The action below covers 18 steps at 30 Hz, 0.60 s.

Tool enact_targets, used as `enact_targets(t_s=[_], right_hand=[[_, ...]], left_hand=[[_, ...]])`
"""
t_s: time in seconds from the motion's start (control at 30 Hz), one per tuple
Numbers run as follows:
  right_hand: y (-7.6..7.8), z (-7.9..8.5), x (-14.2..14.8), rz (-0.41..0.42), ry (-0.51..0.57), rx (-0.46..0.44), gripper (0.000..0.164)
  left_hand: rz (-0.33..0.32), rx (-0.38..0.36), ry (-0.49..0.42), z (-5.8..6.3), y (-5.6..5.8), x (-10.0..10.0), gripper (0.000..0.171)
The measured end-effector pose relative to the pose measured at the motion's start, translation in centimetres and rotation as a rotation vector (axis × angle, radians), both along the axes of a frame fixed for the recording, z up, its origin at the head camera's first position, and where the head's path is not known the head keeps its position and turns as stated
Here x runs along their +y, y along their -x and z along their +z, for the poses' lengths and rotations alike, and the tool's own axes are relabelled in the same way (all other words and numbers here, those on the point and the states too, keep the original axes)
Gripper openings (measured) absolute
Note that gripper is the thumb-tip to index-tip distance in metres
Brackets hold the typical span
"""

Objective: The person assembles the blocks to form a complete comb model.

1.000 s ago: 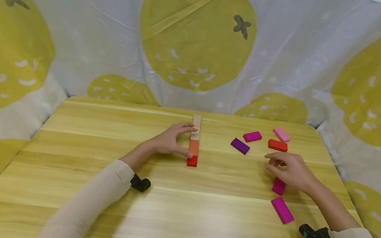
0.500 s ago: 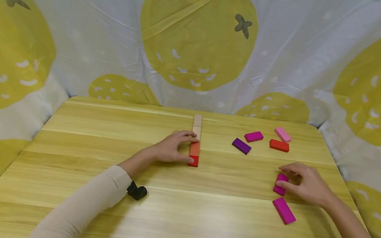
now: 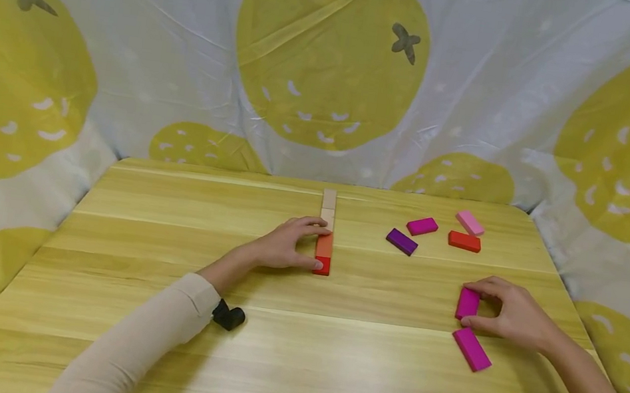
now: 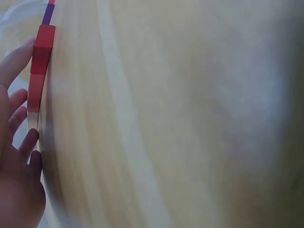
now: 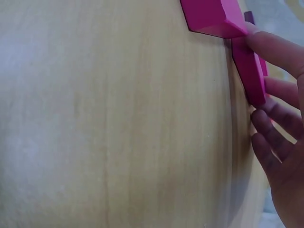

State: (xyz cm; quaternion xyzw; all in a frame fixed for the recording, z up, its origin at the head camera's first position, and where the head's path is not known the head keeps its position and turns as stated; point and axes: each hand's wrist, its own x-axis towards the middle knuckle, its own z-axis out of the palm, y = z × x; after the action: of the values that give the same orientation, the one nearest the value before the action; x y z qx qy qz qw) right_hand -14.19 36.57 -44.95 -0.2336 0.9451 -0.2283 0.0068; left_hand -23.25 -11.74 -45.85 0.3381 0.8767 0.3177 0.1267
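Observation:
In the head view, a straight row at mid-table has beige blocks (image 3: 329,199) at the far end, then an orange block (image 3: 324,245), then a red block (image 3: 325,270) nearest. My left hand (image 3: 282,243) rests along its left side, thumb touching the red block and index fingertip by the orange block's far end; its other fingers lie loosely curved in the left wrist view. My right hand (image 3: 516,313) pinches a magenta block (image 3: 468,304) lengthwise, index finger at the far end and thumb at the near end. A second magenta block (image 3: 471,349) lies just nearer.
Farther back on the right lie a purple block (image 3: 402,242), another magenta block (image 3: 422,226), a separate red block (image 3: 464,241) and a pink block (image 3: 470,222). A patterned cloth (image 3: 187,71) hangs around the wooden table (image 3: 291,368).
My right hand has come nearer and to the right, from above the magenta block to its two ends. The left hand has slid slightly nearer along the row, its thumb now on the red block.

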Motion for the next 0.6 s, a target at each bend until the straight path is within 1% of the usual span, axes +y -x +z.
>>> enact_targets(t_s=[0.23, 0.37, 0.6], right_hand=[[0.4, 0.6, -0.2, 0.014, 0.011, -0.065, 0.064], [0.7, 0.9, -0.6, 0.006, 0.002, -0.064, 0.063], [1.0, 1.4, -2.4, 0.026, 0.017, -0.05, 0.062]], left_hand=[[-0.001, -0.004, -0.005, 0.2, 0.0, 0.0, 0.073], [-0.002, 0.002, -0.004, 0.0, 0.1, 0.0, 0.073], [0.004, -0.002, 0.001, 0.1, 0.0, -0.1, 0.072]])
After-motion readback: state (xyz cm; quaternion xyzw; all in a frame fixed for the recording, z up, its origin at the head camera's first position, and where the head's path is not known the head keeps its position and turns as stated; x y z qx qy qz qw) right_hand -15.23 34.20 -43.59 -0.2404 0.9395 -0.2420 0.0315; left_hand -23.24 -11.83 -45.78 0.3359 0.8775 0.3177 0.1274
